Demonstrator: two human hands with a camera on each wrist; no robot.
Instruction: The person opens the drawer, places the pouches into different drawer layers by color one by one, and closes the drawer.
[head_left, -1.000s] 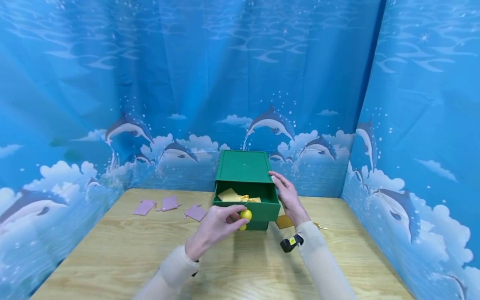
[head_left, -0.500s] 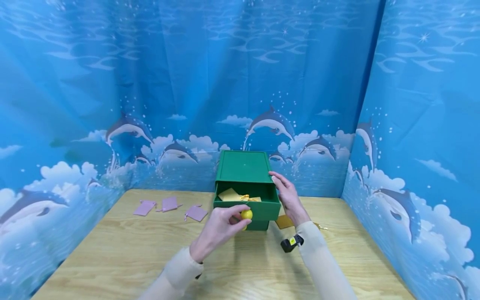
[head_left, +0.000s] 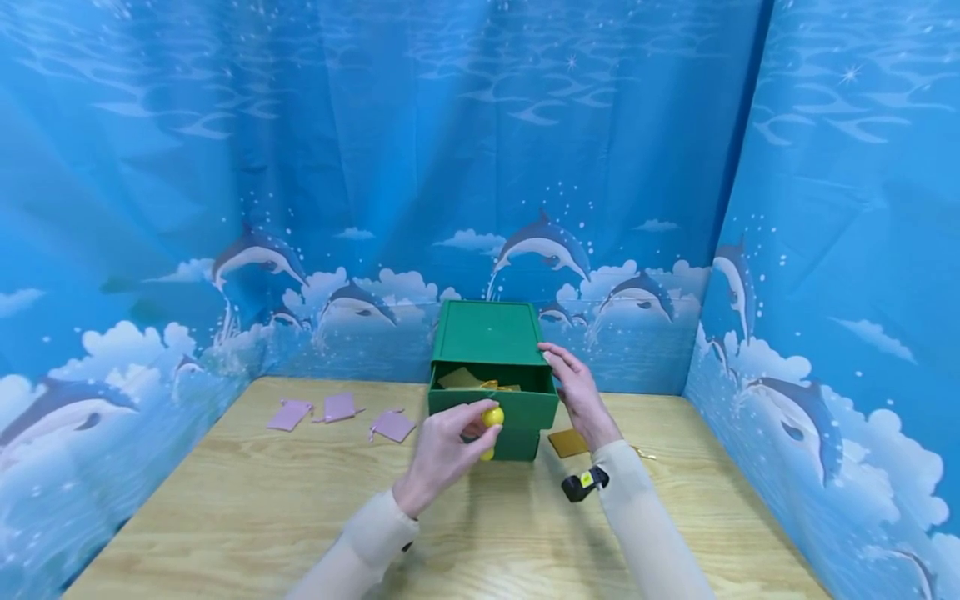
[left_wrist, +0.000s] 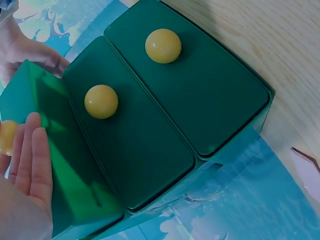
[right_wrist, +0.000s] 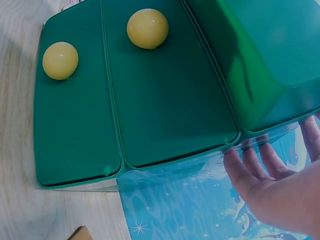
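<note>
Counter (head_left: 480, 542) of pale, wood-grained board is reaching back to a blue dolphin-printed curtain (head_left: 360, 183), which is also bordering its left and right edges. A glossy green plastic three-drawer chest (head_left: 487, 333) is standing near the back edge, with wood surface stretching in front of it and to both sides. Its top drawer (head_left: 521, 410) is jutting past the two lower fronts, leaving a gap behind its front panel where flat gold drawstring pouches (head_left: 459, 379) are lying.

The left hand (head_left: 442, 450) is pinching the drawer's round yellow knob (head_left: 492, 416) between thumb and fingers. The right hand (head_left: 577, 396) is grasping nothing; its extended fingers are touching the chest's right side, close to the upper front corner.

Each lower front is carrying a matching knob (right_wrist: 147, 28), shiny and ball-shaped, and the fronts are showing rounded corners. Three lilac cloth drawstring pouches (head_left: 339, 407) are lying apart on the left, while a single flat gold pouch (head_left: 567, 443) is lying just beside the chest's right, partly hidden by the right arm.
</note>
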